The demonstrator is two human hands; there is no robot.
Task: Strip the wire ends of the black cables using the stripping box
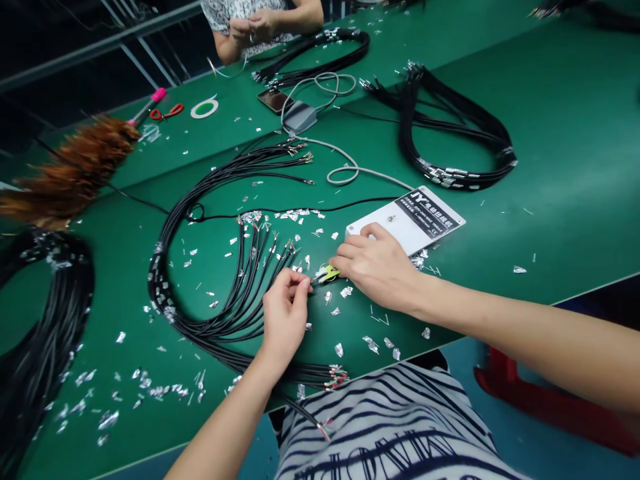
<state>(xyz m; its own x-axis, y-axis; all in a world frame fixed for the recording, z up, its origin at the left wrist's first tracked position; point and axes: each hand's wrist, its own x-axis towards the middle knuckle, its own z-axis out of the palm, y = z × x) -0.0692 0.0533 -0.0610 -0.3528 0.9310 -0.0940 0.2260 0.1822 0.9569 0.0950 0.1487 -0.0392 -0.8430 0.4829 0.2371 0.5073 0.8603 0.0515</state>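
Observation:
My left hand (286,319) is closed in a pinch around a black cable (311,283) close to its end. Just to the right, my right hand (376,272) curls palm down over a small yellow-green tool (330,272), most of it hidden by the fingers. The tool's tip meets the cable end, and the exact contact is too small to make out. Behind my right hand's knuckles lies a white box with a black label (420,217). A curved bundle of black cables (165,267) with stripped, fanned-out ends spreads to the left of my hands.
Foil scraps (371,344) litter the green table (565,167). More cable bundles lie at right (455,177) and left (55,320). Farther back are a phone (275,100), a grey adapter (300,118), tape (204,109), red-handled scissors (167,112), a brown duster (75,160) and another person's hands (255,28).

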